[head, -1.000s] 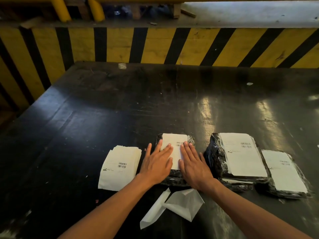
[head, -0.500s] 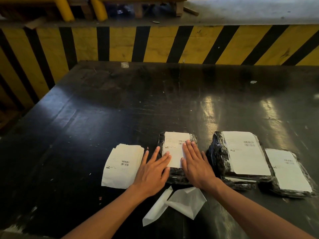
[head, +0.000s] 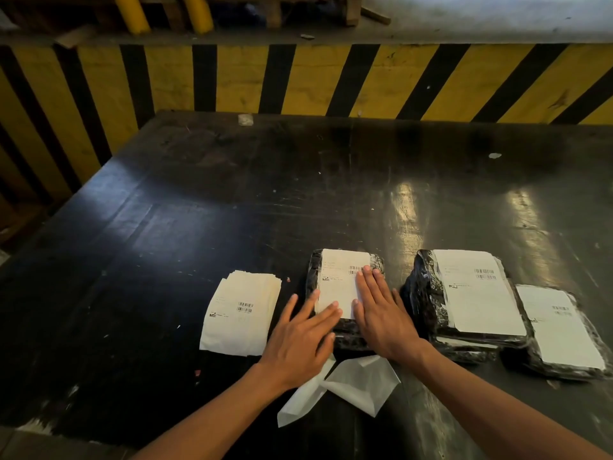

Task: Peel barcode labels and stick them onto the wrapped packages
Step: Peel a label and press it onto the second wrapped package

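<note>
1 head-worn camera looks forward and down, close over the black table [head: 232, 200].

Both hands lie flat on the labelled middle package [head: 345, 293]: right hand [head: 381, 313] on the label [head: 338, 283], left hand [head: 298, 343] at its near left corner. A label stack [head: 240, 313] lies left on the black tabletop [head: 199, 210].
</note>
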`<state>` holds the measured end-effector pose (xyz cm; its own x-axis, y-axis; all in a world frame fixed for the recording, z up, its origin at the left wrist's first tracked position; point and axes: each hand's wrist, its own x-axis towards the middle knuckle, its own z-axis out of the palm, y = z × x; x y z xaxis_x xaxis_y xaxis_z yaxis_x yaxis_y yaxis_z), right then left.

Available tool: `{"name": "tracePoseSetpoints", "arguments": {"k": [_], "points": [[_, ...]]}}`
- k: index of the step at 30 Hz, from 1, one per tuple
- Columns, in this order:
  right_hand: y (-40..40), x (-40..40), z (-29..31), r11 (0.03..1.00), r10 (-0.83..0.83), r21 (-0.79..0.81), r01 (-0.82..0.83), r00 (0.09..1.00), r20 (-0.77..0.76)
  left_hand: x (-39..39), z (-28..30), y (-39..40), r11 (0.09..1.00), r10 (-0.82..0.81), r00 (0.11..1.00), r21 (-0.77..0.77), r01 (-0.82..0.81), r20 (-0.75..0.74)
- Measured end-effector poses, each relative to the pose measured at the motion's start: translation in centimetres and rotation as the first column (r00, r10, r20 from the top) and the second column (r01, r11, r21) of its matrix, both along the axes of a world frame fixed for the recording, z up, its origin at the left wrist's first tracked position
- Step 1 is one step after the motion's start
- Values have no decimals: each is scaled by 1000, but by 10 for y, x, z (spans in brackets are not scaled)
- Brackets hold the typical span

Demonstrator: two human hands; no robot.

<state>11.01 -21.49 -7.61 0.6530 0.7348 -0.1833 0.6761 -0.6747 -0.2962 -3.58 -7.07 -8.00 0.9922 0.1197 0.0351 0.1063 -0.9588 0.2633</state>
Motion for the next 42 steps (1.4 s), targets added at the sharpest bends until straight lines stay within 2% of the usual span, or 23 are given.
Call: {"name": "tracePoseSetpoints", "arguments": {"k": [5,10,13,16,18,20,23,29,42], "points": [[-3,0,-1,999,0,35,1,1000,-21,-10,-9,-3,1000,5,1000,-8,-5,0],[-1,0,-6,995,-21,99,26,999,-47,-26,-17,15,996,44,992,-84,-35,118],[0,4,-5,957,-72,267,116,983,-170,-12,-11,17,966,162,974,-227,-124,157],[6,10,-4,854,-198,445,271,959,-205,23,-4,20,878,298,955,-395,-269,13],[11,13,-4,841,-233,441,313,946,-227,48,-3,22,828,321,943,-457,-324,-88],[14,15,-7,870,-197,401,286,948,-248,63,-4,21,804,306,942,-491,-335,-141],[14,16,-15,889,-151,386,247,953,-262,69,-9,19,782,303,946,-537,-318,-119],[22,13,-13,853,-191,411,323,924,-330,75,-11,9,682,379,920,-642,-351,-100],[39,31,20,877,-205,347,333,912,-356,88,19,24,628,441,890,-669,-397,-115]]}}
